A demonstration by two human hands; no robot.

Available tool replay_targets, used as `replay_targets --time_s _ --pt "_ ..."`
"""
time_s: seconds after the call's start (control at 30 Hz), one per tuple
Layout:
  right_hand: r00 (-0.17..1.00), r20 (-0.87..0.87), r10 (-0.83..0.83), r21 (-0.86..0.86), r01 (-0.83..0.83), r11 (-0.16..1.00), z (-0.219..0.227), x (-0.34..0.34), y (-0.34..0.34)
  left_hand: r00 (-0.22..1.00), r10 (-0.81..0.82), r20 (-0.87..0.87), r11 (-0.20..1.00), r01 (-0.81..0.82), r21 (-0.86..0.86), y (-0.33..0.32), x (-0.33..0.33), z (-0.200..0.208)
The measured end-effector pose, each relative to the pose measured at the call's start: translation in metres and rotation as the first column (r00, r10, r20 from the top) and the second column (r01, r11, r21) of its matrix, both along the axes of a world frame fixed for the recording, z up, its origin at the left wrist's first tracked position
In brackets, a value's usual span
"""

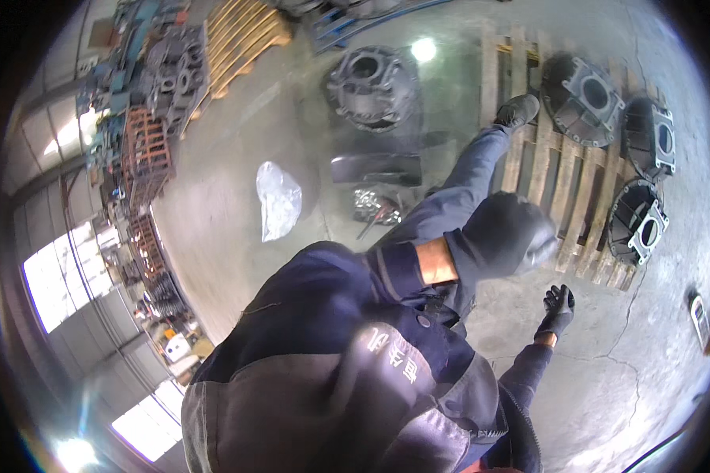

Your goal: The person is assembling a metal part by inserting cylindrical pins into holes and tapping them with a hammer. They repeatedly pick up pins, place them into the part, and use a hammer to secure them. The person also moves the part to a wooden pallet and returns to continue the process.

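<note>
My left hand [509, 235], in a black glove, is raised close to the camera, near the edge of a wooden pallet [540, 177]. Its fingers are curled into a fist, and whatever they may hold is hidden. Lower and farther off, over the concrete floor, is my right hand [558, 310], also in a black glove. Its fingers are loosely bent and somewhat apart, with nothing seen in them. On the pallet stand dark cast metal housings: a large round one [582, 101], another [649, 139] at its right side and a third [639, 222] at the near corner.
Another round casting [371, 87] stands on the floor ahead, with a dark flat box [376, 169], a bag of small metal parts [377, 206] and a clear plastic bag [278, 201] nearby. My shoe [517, 111] rests at the pallet's edge. Left lie a yellow pallet [241, 39] and stacked parts.
</note>
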State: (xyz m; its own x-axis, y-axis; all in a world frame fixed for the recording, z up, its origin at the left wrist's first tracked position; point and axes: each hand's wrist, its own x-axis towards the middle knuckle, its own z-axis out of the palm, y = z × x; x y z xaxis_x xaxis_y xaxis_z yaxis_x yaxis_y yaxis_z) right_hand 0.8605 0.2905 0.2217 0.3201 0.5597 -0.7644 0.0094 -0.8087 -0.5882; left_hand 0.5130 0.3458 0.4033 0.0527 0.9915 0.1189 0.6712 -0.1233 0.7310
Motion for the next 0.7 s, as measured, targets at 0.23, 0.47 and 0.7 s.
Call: replay_targets --time_s 0.23,0.47,0.7 --pt "0.963 -0.224 0.152 0.152 -0.12 0.981 -0.003 -0.077 -0.079 1.0 0.0 -0.013 0.997 0.001 0.083 -0.122 -0.004 0.054" --pt "0.916 -0.328 0.229 -0.025 -0.251 0.968 -0.03 -0.152 -0.121 0.995 0.062 -0.084 0.994 -0.07 -0.089 -0.192 -0.075 0.035" --pt "0.842 -0.406 0.355 0.19 -0.303 0.934 -0.074 -0.324 -0.093 0.945 0.067 -0.319 0.907 -0.191 -0.376 -0.266 -0.193 -0.017"
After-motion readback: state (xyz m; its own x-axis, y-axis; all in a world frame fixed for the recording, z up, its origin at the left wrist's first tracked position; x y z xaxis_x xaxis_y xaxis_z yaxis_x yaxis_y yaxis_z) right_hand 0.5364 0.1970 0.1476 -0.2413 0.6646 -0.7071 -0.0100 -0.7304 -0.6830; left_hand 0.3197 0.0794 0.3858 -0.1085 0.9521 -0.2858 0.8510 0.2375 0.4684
